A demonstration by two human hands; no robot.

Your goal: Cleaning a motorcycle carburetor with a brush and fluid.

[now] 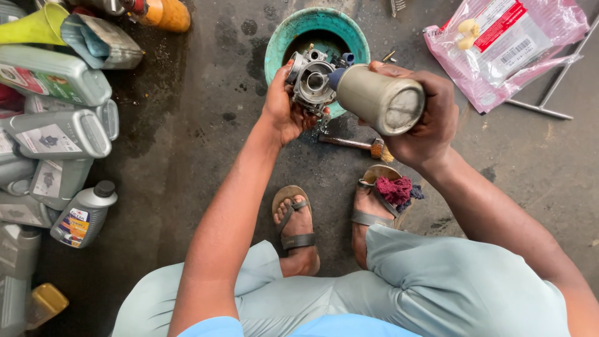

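From the head view I see my left hand wrapped around a small metal carburettor, fingers clasped on its left side and holding it up with its round bore facing me. My right hand is clenched around a grey spray can, which lies nearly level with its flat bottom toward the camera and its blue nozzle pressed right up against the carburettor's right side. Both things sit in the air just above and in front of a teal plastic basin standing on the dark, oil-stained floor; the basin's inside is too dark for me to tell what it holds. Below the hands, on the floor, lies a small brush with a wooden handle. My two feet in brown sandals are planted beneath, and a dark red rag rests on the right foot. To the left, well apart from the hands, a heap of grey oil bottles lies beside a yellow-green funnel. At the upper right, a pink plastic bag with a white packet inside lies on the floor, near a thin metal rod.
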